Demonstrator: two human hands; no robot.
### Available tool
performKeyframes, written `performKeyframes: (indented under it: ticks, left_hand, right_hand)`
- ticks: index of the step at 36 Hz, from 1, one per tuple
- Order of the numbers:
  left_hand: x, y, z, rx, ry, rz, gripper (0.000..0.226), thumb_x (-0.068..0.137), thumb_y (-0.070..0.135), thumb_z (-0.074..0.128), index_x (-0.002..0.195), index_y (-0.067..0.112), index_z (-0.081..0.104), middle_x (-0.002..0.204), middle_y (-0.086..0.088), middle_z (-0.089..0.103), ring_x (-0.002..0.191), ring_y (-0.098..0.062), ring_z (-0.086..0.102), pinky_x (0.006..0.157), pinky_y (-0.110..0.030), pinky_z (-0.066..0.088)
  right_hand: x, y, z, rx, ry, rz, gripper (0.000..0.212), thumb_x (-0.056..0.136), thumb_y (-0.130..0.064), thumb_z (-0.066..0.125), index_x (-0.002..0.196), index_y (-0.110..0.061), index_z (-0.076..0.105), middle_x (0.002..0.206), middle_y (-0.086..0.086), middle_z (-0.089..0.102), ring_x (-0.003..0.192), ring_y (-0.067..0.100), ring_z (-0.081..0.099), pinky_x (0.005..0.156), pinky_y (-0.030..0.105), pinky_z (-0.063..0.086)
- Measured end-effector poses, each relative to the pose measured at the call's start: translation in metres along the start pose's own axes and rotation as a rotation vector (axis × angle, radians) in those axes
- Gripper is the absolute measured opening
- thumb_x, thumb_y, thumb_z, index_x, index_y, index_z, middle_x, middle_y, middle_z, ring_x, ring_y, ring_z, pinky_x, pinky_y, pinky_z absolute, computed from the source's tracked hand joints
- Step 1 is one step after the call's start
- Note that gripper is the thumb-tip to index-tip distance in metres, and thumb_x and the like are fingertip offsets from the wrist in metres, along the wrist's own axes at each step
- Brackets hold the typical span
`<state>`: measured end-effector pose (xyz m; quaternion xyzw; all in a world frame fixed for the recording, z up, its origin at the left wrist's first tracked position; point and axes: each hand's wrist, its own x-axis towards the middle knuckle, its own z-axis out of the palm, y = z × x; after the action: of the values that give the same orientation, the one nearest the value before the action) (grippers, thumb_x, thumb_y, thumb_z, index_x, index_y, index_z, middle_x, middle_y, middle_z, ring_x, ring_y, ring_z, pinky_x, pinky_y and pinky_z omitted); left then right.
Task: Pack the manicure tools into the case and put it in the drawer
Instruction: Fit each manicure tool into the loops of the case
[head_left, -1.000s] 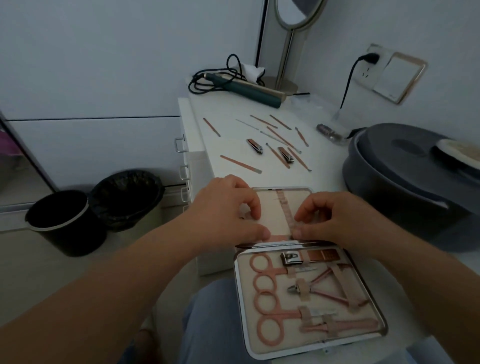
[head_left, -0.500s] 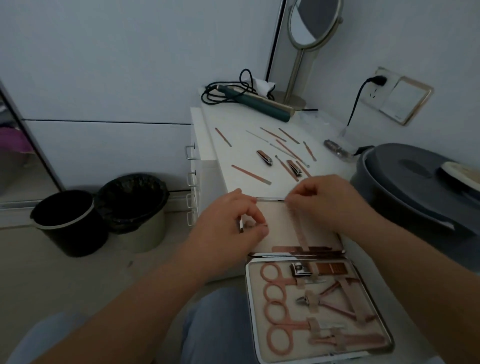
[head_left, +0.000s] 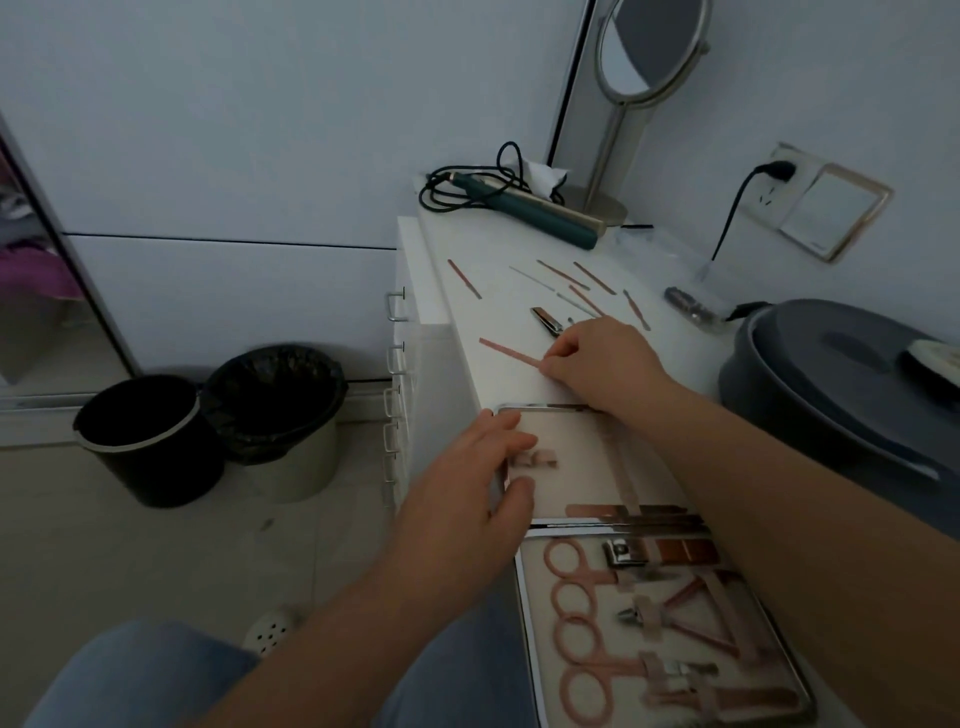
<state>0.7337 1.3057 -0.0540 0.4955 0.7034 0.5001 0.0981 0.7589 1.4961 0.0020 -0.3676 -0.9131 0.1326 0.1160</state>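
Observation:
The manicure case (head_left: 587, 467) lies open on the white drawer unit (head_left: 467, 317); its near half holds rose-gold scissors (head_left: 576, 623), nippers and a clipper under straps. My left hand (head_left: 467, 488) rests on the left edge of the case's far half, fingers fairly straight. My right hand (head_left: 602, 364) reaches past the case and pinches the near end of a long rose-gold nail file (head_left: 506, 349) lying on the top. Several more thin tools and a nail clipper (head_left: 545, 318) lie scattered farther back.
A grey lidded basin (head_left: 831, 395) stands at the right. At the back lie a green corded hair tool (head_left: 524, 205) and a round stand mirror (head_left: 649, 47). Two bins (head_left: 156, 431) stand on the floor to the left, beside the drawer handles (head_left: 396, 306).
My right hand left the case's far half and reached forward to the long file. My left hand flattened onto the case's left edge. The view tilted farther up.

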Motion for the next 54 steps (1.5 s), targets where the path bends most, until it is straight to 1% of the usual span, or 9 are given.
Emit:
performKeyframes:
  ticks: [9,12,16,21,26,30,38,48,54]
  left_hand:
    - [-0.003,-0.003,0.003,0.004,0.025,0.004,0.029,0.084,0.014,0.056,0.112,0.023,0.058,0.127,0.023,0.038,0.128,0.002,0.032,0.098,0.001,0.015]
    - [-0.001,-0.003,0.001,-0.022,0.031,0.002,0.032,0.082,0.011,0.059,0.111,0.023,0.058,0.125,0.019,0.043,0.122,0.004,0.036,0.095,0.004,0.017]
    - [0.000,-0.003,-0.003,-0.083,0.024,-0.005,0.035,0.080,0.008,0.059,0.110,0.026,0.057,0.123,0.018,0.046,0.110,0.016,0.034,0.086,0.009,0.019]
    - [0.000,0.001,-0.008,-0.071,-0.009,-0.006,0.036,0.081,0.010,0.059,0.093,0.043,0.053,0.125,0.020,0.045,0.116,0.009,0.038,0.091,0.005,0.021]
    - [0.000,0.006,-0.011,-0.031,-0.031,-0.001,0.034,0.081,0.007,0.059,0.094,0.039,0.055,0.124,0.019,0.046,0.116,0.007,0.040,0.092,0.002,0.023]
    - [0.000,0.008,-0.014,-0.029,-0.057,0.002,0.030,0.080,0.006,0.060,0.093,0.032,0.059,0.119,0.021,0.048,0.107,0.016,0.038,0.087,0.007,0.021]
    - [0.000,0.010,-0.015,-0.010,-0.064,-0.043,0.029,0.079,0.012,0.063,0.087,0.040,0.059,0.112,0.033,0.047,0.101,0.027,0.041,0.088,0.005,0.025]
    - [0.004,0.028,-0.014,0.151,-0.035,-0.052,0.019,0.073,0.036,0.058,0.089,0.046,0.055,0.118,0.022,0.046,0.105,0.015,0.037,0.081,0.011,0.016]
    - [0.002,0.038,-0.010,0.214,-0.142,0.037,0.023,0.076,0.035,0.060,0.096,0.045,0.057,0.124,0.026,0.040,0.127,0.010,0.022,0.096,0.000,0.014]
  right_hand:
    - [-0.014,0.005,-0.006,-0.008,0.072,-0.070,0.009,0.087,-0.022,0.053,0.087,-0.022,0.062,0.095,-0.003,0.057,0.079,0.011,0.051,0.062,0.020,0.038]
    - [-0.034,0.015,-0.025,0.048,0.042,-0.081,0.006,0.087,-0.027,0.054,0.081,-0.029,0.055,0.088,-0.013,0.053,0.071,0.000,0.046,0.056,0.012,0.029]
    - [-0.080,0.032,-0.050,0.144,-0.005,-0.033,0.014,0.084,-0.030,0.059,0.072,-0.035,0.053,0.075,-0.017,0.056,0.068,-0.004,0.052,0.055,0.013,0.033]
    - [-0.131,0.052,-0.066,0.238,-0.030,0.021,0.013,0.080,-0.026,0.063,0.069,-0.029,0.060,0.061,-0.011,0.060,0.056,-0.013,0.052,0.047,0.005,0.039]
    - [-0.155,0.068,-0.066,0.367,-0.073,0.098,0.010,0.077,-0.020,0.068,0.068,-0.025,0.064,0.069,-0.014,0.065,0.054,-0.007,0.054,0.051,0.002,0.040]
    - [-0.158,0.078,-0.064,0.499,-0.084,0.193,0.008,0.069,-0.018,0.075,0.068,-0.023,0.069,0.066,-0.001,0.069,0.057,0.006,0.059,0.058,0.018,0.048]
    - [-0.155,0.087,-0.067,0.716,-0.177,0.253,0.019,0.069,-0.003,0.072,0.067,-0.021,0.072,0.068,0.003,0.073,0.059,0.007,0.067,0.053,0.009,0.050]
    - [-0.156,0.095,-0.063,0.763,-0.128,0.326,0.016,0.066,-0.001,0.074,0.065,-0.016,0.069,0.060,0.006,0.070,0.049,0.007,0.063,0.049,0.013,0.052]
    - [-0.158,0.095,-0.064,0.808,-0.105,0.337,0.016,0.070,0.001,0.071,0.068,-0.015,0.069,0.057,0.003,0.069,0.048,0.005,0.060,0.051,0.014,0.052]
